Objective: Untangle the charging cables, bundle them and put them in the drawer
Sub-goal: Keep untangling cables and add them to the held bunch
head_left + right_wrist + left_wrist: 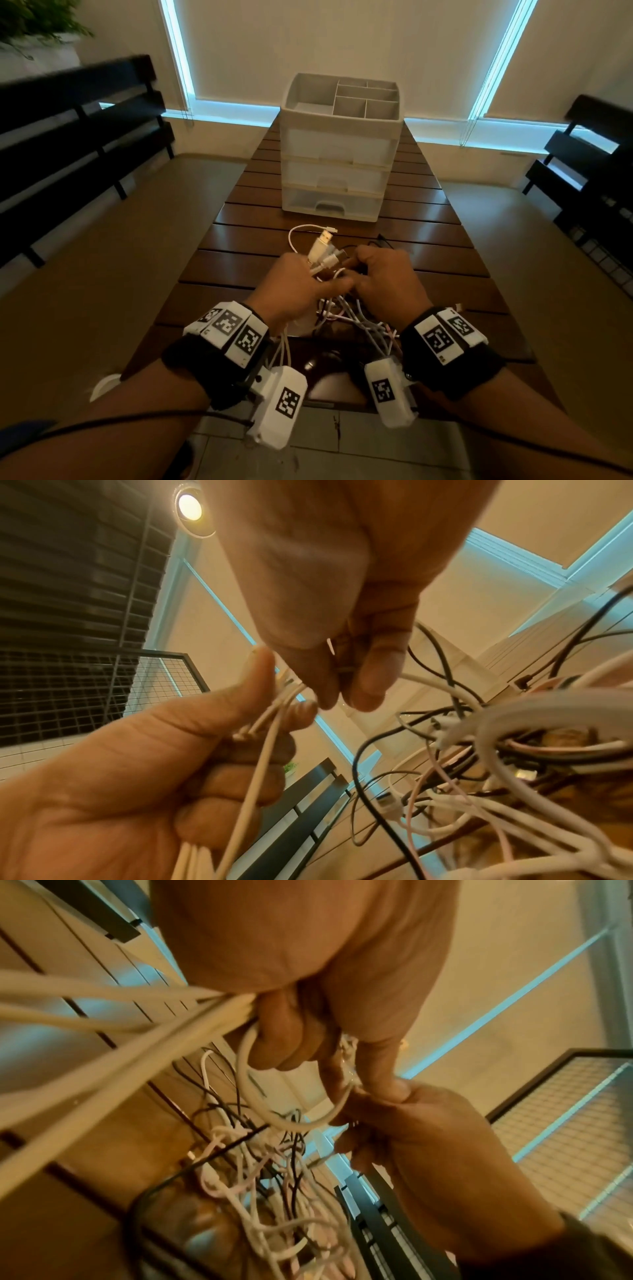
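Both hands are working the cable tangle [346, 308] at centre-bottom of the head view, low over the slatted wooden worktop [239, 263].

Left hand [294, 291] is gripping a bunch of white cables, fingers [240, 780] curled round the strands with the thumb up along them. USB plugs [322, 241] are sticking out above the fist, toward frame centre. More white strands are trailing out the wrist side of the fist, lower left in the left wrist view.

Right hand [387, 281] is touching the left one, thumb and forefinger narrowed to a pinch on a white cable loop [274, 1104] that is coming out of the left fist. What else is inside the pinch is too blurred to tell.

Rest of the tangle, white, pinkish and black leads [462, 764], is hanging and lying between the two wrists, down onto the worktop. One white lead [301, 233] is looping out on the worktop beyond the hands.

Drawer unit [337, 150] is sitting upright further along the worktop, upper centre of the head view, well apart from the hands. All three drawers are sitting flush, and the divided tray on top is showing bare compartments.
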Demonstrator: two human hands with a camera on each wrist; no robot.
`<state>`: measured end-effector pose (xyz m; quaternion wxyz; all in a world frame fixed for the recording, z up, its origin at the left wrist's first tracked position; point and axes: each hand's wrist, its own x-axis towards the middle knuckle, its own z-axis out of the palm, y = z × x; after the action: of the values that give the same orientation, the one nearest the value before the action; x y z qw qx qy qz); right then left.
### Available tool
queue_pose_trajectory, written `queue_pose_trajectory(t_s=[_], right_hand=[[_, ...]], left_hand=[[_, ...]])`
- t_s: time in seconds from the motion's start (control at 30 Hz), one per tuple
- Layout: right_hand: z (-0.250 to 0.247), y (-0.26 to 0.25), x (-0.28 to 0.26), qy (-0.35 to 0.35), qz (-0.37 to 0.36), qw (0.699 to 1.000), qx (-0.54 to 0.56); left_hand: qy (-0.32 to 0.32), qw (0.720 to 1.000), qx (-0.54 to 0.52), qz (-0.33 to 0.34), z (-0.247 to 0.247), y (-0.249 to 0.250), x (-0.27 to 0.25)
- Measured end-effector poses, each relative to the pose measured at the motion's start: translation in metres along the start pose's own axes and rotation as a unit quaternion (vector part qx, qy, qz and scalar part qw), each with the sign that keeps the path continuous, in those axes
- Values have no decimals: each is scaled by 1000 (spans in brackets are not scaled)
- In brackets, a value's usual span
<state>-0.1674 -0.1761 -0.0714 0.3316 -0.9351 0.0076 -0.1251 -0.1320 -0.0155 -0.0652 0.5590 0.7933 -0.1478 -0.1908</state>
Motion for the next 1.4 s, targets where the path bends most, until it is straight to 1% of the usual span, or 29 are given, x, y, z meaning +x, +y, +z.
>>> queue_pose_trajectory(t_s=[0.03,0.07,0.1,0.17,0.23,0.3,0.33,0.4,0.47,0.53,0.57,0.6,0.67,0.73,0.77,0.8,0.87,0.93,1.0,1.07,1.13,1.2,1.27,1.33,1.4], right_hand=[[2,0,0,1,-9,1000,-4],[3,0,0,1,-13,1000,-9],[3,2,1,-2,-10,1000,-12],[3,11,3,-23,26,999,-31],[3,25,4,-53,75,994,-62],[3,34,2,-56,107,991,-49],[3,35,2,-46,108,993,-30],[2,32,2,-18,95,995,7],[1,30,4,-2,80,997,2],[0,30,5,-13,59,997,-47],[1,30,4,-22,46,996,-68],[2,28,4,-31,32,996,-78],[3,21,2,-38,-13,997,-68],[0,9,0,-26,-66,997,-40],[-2,5,0,-15,-86,996,-22],[-4,1,0,-6,-95,995,-10],[-9,2,0,-2,-86,996,-11],[-13,8,2,-28,-47,998,-41],[-16,14,4,-53,-3,998,-40],[-18,13,4,-62,25,998,3],[-21,9,2,-53,41,994,80],[-26,6,-1,-52,34,990,126],[-31,5,-4,-78,19,990,114],[-35,6,-10,-109,22,989,100],[-41,6,-16,-139,33,987,76]], left_hand=[[-7,1000,10,0,4,-2,-1],[7,1000,13,0,5,-2,-1],[40,999,6,-5,4,-2,1],[140,989,-38,-31,-10,0,10],[241,963,-105,-55,-35,1,20],[301,943,-127,-67,-58,-1,27],[318,939,-110,-67,-65,-4,29],[347,936,-26,-56,-69,-8,29],[383,922,62,-16,-63,-6,25],[398,909,113,45,-52,4,17],[382,912,131,75,-44,7,13],[352,919,138,111,-35,10,8],[264,939,144,165,-16,12,-1],[181,955,155,174,-5,8,-3],[152,961,159,165,-3,5,-2],[135,965,165,152,-4,2,0],[132,970,163,125,-9,1,3],[154,975,124,101,-16,4,3],[171,977,97,85,-22,9,2],[167,979,90,70,-27,14,0],[147,986,73,38,-32,15,-1],[99,994,38,-8,-38,15,-2],[45,998,-20,-46,-43,14,-3],[-15,993,-71,-90,-45,11,-7],[-84,981,-113,-136,-41,6,-12]])
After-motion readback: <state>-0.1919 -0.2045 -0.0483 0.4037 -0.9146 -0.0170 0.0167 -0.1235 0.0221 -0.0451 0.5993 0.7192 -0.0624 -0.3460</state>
